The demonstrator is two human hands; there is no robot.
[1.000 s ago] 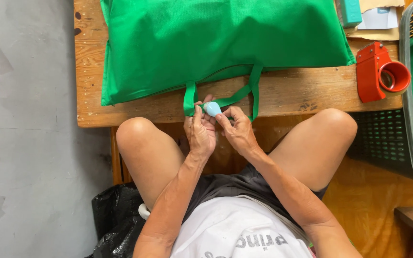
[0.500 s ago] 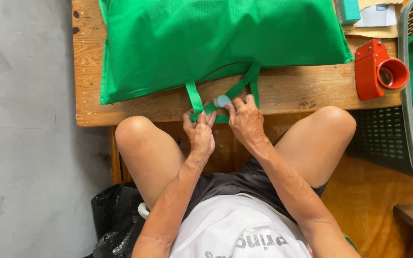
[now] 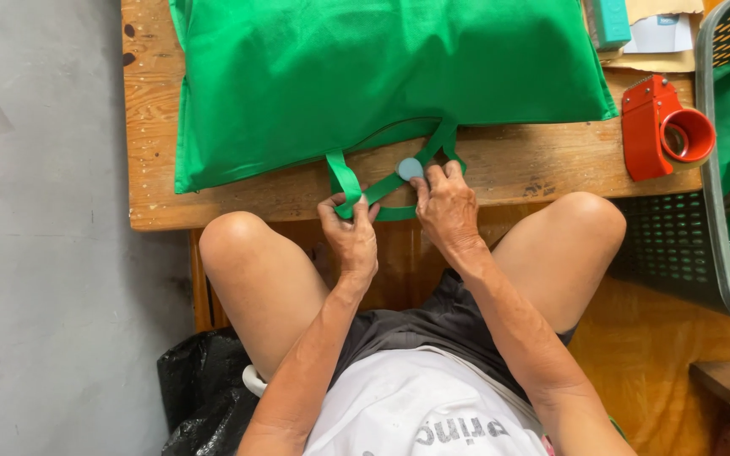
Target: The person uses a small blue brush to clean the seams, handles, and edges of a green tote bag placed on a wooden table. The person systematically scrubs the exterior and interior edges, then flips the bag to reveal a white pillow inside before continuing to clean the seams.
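Note:
A large green fabric bag lies flat on a wooden table, its two handle straps hanging toward me over the front edge. My left hand pinches the straps near the left loop. My right hand rests on the straps at the table's edge, and its fingertips press a small round pale blue piece against a strap. My bare knees sit under the table on either side of my hands.
A red tape dispenser stands on the table's right end. A grey plastic basket with green fabric is at the far right. Papers and a teal box lie at the back right. A black bag sits on the floor.
Both hands rose from below the table edge onto it. The pale blue piece moved up and right with my right hand, onto the strap on the tabletop.

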